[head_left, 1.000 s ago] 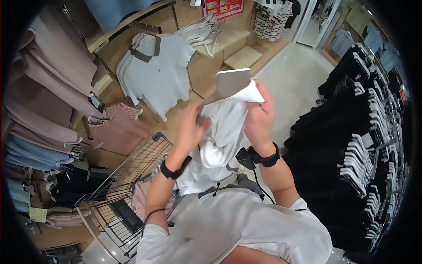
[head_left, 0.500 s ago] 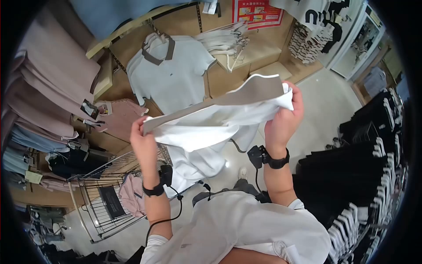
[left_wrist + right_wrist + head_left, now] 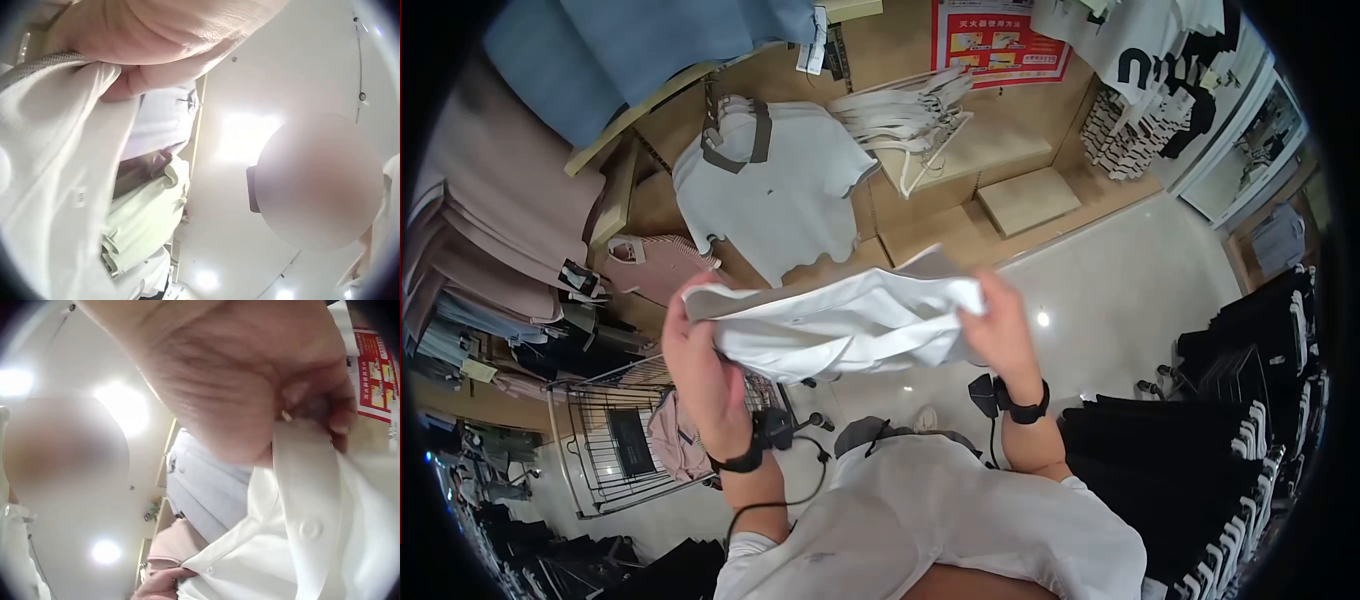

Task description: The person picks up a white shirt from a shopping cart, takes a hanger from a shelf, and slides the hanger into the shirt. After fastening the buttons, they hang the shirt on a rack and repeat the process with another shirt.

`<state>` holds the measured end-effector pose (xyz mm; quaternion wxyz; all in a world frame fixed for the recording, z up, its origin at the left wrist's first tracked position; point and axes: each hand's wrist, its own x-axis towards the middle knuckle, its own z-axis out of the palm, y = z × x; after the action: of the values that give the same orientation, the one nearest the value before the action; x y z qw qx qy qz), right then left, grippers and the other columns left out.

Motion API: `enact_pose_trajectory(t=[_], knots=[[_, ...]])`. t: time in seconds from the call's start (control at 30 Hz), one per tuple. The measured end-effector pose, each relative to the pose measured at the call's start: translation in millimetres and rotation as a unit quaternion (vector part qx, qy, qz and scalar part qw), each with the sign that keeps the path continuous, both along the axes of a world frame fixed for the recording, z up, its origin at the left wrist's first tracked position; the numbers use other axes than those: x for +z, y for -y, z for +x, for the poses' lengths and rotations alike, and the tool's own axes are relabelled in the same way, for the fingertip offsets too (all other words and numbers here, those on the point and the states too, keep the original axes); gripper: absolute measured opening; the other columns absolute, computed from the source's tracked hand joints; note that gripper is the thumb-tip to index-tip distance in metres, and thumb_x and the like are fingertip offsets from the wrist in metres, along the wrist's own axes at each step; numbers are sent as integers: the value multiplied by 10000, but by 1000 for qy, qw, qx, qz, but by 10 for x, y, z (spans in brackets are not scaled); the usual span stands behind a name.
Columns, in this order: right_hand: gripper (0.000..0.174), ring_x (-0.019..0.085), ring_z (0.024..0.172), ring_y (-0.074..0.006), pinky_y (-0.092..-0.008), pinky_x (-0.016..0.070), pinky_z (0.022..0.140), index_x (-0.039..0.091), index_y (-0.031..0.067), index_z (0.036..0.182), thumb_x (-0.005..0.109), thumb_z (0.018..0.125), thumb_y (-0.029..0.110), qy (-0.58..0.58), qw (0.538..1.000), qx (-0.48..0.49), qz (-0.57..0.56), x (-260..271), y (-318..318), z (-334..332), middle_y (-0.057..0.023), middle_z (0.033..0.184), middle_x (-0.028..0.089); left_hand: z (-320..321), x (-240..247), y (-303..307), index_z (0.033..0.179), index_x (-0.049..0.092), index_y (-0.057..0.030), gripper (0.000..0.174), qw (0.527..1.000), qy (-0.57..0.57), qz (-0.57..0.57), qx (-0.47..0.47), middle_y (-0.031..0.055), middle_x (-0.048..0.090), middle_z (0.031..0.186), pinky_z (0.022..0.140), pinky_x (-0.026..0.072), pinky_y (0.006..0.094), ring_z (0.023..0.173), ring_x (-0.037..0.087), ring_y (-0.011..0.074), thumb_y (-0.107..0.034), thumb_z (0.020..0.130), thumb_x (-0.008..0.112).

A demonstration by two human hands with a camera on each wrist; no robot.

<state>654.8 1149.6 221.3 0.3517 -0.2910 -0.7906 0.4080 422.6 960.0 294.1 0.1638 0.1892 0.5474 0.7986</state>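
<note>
A white polo shirt (image 3: 840,330) with a grey-brown collar is stretched sideways between my two hands, at chest height in the head view. My left hand (image 3: 697,365) grips one end of it, its thumb pressing on the cloth in the left wrist view. At the opposite end, the fingers of my right hand (image 3: 1003,328) are curled round the edge. White buttons (image 3: 310,529) show along a folded band below that hand in the right wrist view. The lower part of the shirt is gathered in folds.
A wire shopping cart (image 3: 600,440) holding pink clothing (image 3: 678,440) stands at my left. Ahead, a pale grey polo shirt (image 3: 775,190) hangs beside a pile of white hangers (image 3: 905,125). Black garments (image 3: 1150,440) fill a rack on my right; shiny floor (image 3: 1100,310) lies between.
The shirt went from bunched up to spread wide between both hands, and has since come lower. My hands moved apart, then slightly closer together. The cart shifted a little in view.
</note>
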Motion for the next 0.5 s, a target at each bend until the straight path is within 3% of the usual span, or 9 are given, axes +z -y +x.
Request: enact_pose_trajectory(t=[0.13,0.2,0.33,0.43,0.5], knots=[[243,588,880,-416,-435,488,760,577,-7,970,594,729,23,117,986,111,39,-631,-78,-126,-223,955,594,-92,-698,-65,1154,559,59,316,998,55,-28,33,116,619,1046,876,465,279,959,594,169,74,845,494],[242,600,916,-416,-473,477,776,585,-4,982,618,763,93,209,963,170,-6,-882,-127,-162,-215,969,613,-176,-1019,-100,1150,559,56,288,995,82,-30,38,109,621,1048,873,464,275,957,594,165,64,866,511],[230,606,813,-383,-406,491,736,612,0,989,631,835,171,286,926,246,7,-1338,-332,-233,-193,885,631,-257,-1338,-280,1109,580,49,222,994,84,-65,4,89,637,1018,857,459,264,946,593,142,48,899,508],[378,639,826,-322,-382,501,757,628,-1,1059,641,889,336,313,892,311,-93,-1372,-586,-364,-180,943,667,-305,-1590,-430,1100,596,42,218,989,89,-96,-64,73,652,981,843,450,252,922,587,125,35,900,508],[363,640,816,-317,-378,503,751,629,-4,1057,640,888,318,300,906,290,-66,-1478,-921,-444,-178,935,668,-257,-1635,-553,1103,603,35,227,969,-28,-236,-71,63,662,955,829,444,245,894,579,114,26,896,510]])
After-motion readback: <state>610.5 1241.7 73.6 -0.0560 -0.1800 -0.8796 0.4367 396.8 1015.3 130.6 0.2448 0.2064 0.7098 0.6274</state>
